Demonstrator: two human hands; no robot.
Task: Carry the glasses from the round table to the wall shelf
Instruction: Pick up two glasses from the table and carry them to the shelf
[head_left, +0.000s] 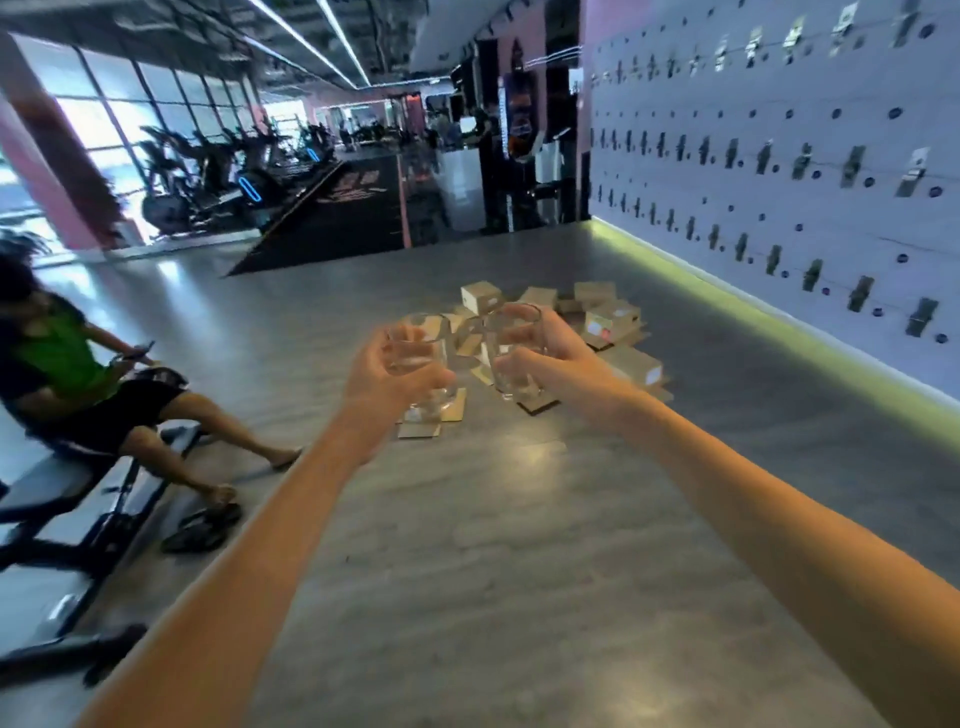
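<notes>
I hold both arms stretched out above the grey floor (519, 519). My left hand (387, 371) is closed around one clear glass (423, 364), my right hand (545, 353) around another glass (511, 348). Both glasses are in front of the pile of cardboard boxes (597, 317), just beside each other.

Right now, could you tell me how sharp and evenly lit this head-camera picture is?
Head view: motion blur smears the left hand, right hand and both glasses; the windows are blown out; glare patches the floor; wide-angle distortion bends the locker wall.
</notes>
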